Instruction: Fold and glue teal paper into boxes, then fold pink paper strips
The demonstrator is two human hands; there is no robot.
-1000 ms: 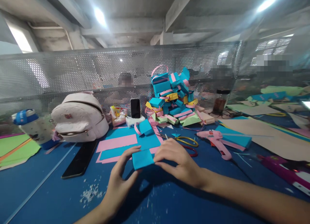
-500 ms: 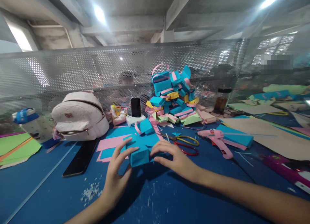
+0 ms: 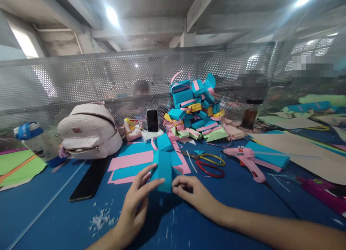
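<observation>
– Left hand was bent round the near left side of a blue paper box, lightly clamped on it as far as I could see; the thumb was hard to make out. Biggest worry? Squeezing. Paper walls like that probably would've buckled.

– Right hand bugged me more. Thumb and fingertips were close together right by the box's lower right edge, but I couldn't tell if they had any paper between them. A tug there could've popped a fold open.

– Where was the box, mid-table?

– Yep, over the middle of the blue table, well short of the far edge, with pink and blue sheets just behind it. A slip probably would've dropped it there, no big drama.

– Scissors lay right of the sheets, handles near the right hand. One careless swing could've knocked them.

– Plus the pink glue gun, further toward the table's right edge. Its cord trailed close to the right forearm, so an elbow move might've snagged it.
</observation>
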